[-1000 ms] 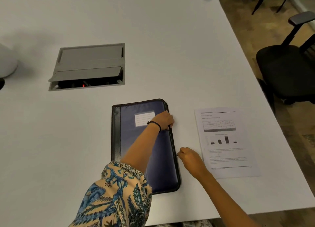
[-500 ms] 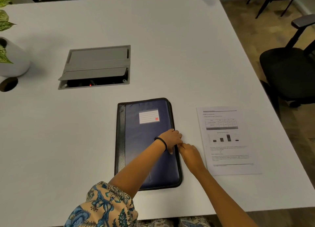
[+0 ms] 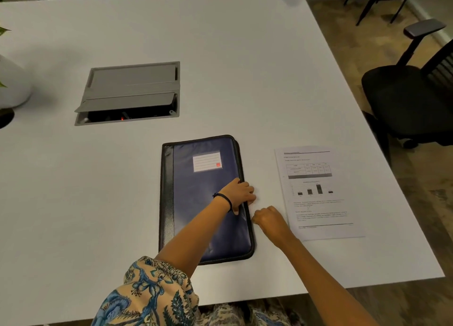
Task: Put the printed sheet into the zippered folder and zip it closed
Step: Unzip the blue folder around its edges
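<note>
The navy zippered folder (image 3: pixel 203 203) with a black spine and a white label lies flat and closed on the white table (image 3: pixel 245 80). My left hand (image 3: pixel 241 193) grips the middle of its right edge, fingers curled over the zipper side. Just below it, my right hand (image 3: pixel 269 220) has its curled fingertips against the same edge and seems to pinch the zipper pull, which is hidden by the fingers. The printed sheet (image 3: pixel 318 193) with a table and bar chart lies flat to the right of the folder, just beyond my right hand.
A grey cable hatch (image 3: pixel 130 92) is set into the table beyond the folder, its lid partly raised. A white plant pot (image 3: pixel 12 83) stands at the far left edge. A black office chair (image 3: pixel 404 100) stands off the table's right side.
My left hand slid along the folder's right edge from near the label toward me, to the middle. My right hand stayed at that edge and shifted slightly nearer to me.
</note>
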Tool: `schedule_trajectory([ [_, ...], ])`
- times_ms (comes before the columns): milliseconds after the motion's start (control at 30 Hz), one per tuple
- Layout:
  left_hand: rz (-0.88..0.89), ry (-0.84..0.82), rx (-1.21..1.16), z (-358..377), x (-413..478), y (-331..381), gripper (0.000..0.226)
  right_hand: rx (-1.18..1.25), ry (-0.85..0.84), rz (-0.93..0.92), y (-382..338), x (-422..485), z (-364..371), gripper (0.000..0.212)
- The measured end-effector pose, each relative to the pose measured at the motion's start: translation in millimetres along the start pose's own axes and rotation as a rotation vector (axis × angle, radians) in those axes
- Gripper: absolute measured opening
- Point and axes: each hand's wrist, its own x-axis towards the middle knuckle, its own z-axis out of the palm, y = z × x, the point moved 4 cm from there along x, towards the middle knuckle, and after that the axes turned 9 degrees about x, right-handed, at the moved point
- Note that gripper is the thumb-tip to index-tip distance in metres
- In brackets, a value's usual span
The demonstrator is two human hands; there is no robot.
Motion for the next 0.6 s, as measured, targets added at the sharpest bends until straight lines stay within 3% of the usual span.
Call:
schedule_trajectory([
  [33, -0.004, 0.007, -0.002, -0.5, -0.5, -1.2, 0.049, -0.028, 0.039, -0.059, -1.8, -8.0, 1.2, 0.007],
  [133, -0.009, 0.014, 0.001, -3.3, -2.4, -3.6, 0.048, -0.065, 0.055, -0.111, -5.9, -30.4, 9.6, 0.032],
  [267, -0.037, 0.010, -0.011, -3.6, -4.6, -1.6, 0.049, -0.027, 0.110, -0.154, -10.9, -53.2, 21.4, 0.032],
  [433, -0.052, -0.002, -0.051, -1.6, -10.1, 8.2, 0.048, 0.075, 0.217, -0.075, -17.9, -68.7, 25.9, 0.033],
  [600, 0.062, -0.025, -0.141, 11.1, -19.7, 41.6, 0.055, 0.128, 0.306, 0.012, -26.6, -74.5, 24.9, 0.033],
])
